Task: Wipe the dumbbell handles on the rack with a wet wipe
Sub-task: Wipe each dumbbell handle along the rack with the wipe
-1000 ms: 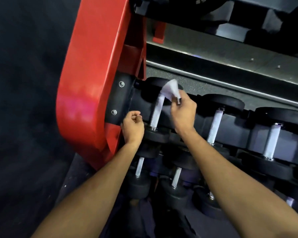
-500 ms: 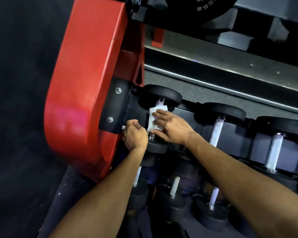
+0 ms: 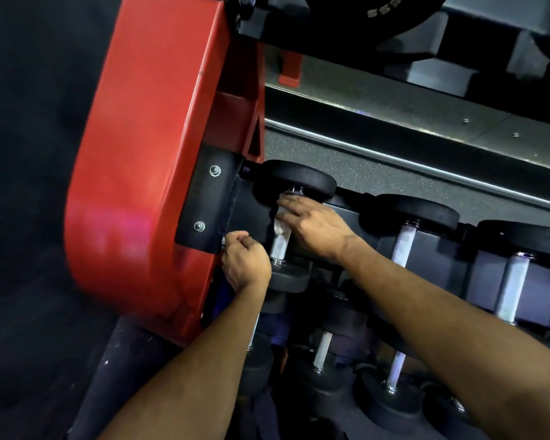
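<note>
The leftmost top-row dumbbell has a knurled silver handle (image 3: pixel 280 247) between two black heads. My right hand (image 3: pixel 315 227) lies across the upper part of that handle and holds a crumpled white wet wipe (image 3: pixel 279 228) against it; only a bit of the wipe shows under the fingers. The lower part of the handle is bare. My left hand (image 3: pixel 245 265) is curled into a fist beside the near head (image 3: pixel 288 281), at the rack's black end plate, and I see nothing in it.
The rack's red end frame (image 3: pixel 146 185) stands close on the left. More dumbbells with silver handles (image 3: pixel 402 244) sit to the right, and a lower row (image 3: pixel 323 350) lies beneath my arms. A weight plate (image 3: pixel 378 14) hangs above. Dark floor lies to the left.
My right hand brought the wipe down onto the handle, then slid up toward the far head, baring the lower knurling. The wipe is now bunched. My left hand has hardly moved.
</note>
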Tool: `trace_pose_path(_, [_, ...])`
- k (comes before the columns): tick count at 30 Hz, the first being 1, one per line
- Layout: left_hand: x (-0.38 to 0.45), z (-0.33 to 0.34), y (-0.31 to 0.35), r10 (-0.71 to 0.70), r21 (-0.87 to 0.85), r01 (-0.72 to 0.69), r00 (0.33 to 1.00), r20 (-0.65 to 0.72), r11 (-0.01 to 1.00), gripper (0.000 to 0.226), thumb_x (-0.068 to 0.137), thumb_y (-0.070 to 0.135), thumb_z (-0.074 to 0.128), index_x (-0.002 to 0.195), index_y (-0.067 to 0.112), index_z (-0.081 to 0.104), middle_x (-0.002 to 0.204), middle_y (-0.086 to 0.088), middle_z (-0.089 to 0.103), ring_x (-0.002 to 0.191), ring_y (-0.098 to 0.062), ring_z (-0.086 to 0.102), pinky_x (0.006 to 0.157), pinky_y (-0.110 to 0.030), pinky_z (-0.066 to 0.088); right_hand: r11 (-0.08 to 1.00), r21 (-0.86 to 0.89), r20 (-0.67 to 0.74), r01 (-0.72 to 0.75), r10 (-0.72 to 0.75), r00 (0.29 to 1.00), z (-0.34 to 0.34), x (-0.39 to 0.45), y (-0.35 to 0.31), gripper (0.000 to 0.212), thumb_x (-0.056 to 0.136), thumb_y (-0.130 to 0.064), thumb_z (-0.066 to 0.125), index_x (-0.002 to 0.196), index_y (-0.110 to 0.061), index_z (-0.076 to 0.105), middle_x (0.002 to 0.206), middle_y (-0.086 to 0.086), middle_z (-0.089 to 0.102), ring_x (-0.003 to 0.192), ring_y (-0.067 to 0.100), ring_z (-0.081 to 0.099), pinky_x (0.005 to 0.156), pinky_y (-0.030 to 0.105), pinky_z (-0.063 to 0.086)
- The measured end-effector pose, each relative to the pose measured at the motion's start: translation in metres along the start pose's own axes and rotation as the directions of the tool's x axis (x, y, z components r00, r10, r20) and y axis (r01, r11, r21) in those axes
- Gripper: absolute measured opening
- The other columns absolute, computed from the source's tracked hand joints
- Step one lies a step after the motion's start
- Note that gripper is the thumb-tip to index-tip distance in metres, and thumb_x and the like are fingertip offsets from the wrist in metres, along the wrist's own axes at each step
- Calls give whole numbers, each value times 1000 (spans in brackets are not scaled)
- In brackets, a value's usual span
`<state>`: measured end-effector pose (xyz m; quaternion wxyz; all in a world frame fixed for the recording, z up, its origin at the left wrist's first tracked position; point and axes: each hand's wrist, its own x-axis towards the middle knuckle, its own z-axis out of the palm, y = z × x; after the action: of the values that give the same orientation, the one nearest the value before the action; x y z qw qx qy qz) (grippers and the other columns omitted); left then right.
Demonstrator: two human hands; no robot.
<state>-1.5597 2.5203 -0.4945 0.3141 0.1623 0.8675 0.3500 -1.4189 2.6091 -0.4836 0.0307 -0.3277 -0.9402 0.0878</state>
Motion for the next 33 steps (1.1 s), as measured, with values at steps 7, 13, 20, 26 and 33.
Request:
trace_pose_path(7, [-3, -2, 3, -3, 20, 3, 1000, -3, 1000, 23, 91, 16, 47, 104, 18, 67, 103, -11, 72, 100, -32, 62, 80, -33, 42, 962, 14, 89, 272, -272, 958, 17, -10, -3, 28, 91, -18, 62, 117, -12, 70, 128, 8, 66, 127, 26, 55, 109, 34, 41])
trace_pose_path(13, [-2, -1, 2, 21, 18, -21, 1000, 1, 1000, 25, 91, 17, 45, 105, 18, 66, 101, -9, 73, 100, -32, 63, 83, -34, 45, 991, 28, 21, 134, -135, 991, 16, -9, -9, 37, 93, -21, 43, 115, -8, 71, 127, 9, 66, 127, 27, 56, 105, 38, 47])
trace_pose_path(20, [-3, -2, 0, 21, -7, -21, 1000, -4, 1000, 24, 91, 15, 45, 104, 18, 65, 103, -8, 73, 101, -30, 62, 85, -34, 44, 993, -23, 55, 117, -116, 992, 0, 3, 2, 42, 92, -21, 39, 116, -10, 71, 124, 7, 68, 123, 26, 59, 105, 35, 47])
trace_pose_path(26, [-2, -1, -1, 19, -47, -19, 1000, -6, 999, 22, 90, 15, 46, 102, 20, 65, 103, -7, 73, 102, -30, 62, 85, -34, 44, 986, 22, 57, 168, -169, 984, 9, -9, -18, 42, 93, -21, 37, 108, -10, 75, 119, 5, 70, 119, 21, 62, 104, 29, 46])
trace_pose_path(33, [-1, -1, -1, 33, -56, -33, 999, -5, 998, 21, 91, 13, 46, 100, 20, 64, 104, -8, 73, 103, -30, 61, 82, -30, 41, 958, 66, 71, 278, -282, 957, 1, -4, -7, 36, 93, -28, 54, 113, -6, 72, 125, 8, 67, 121, 19, 60, 110, 26, 38])
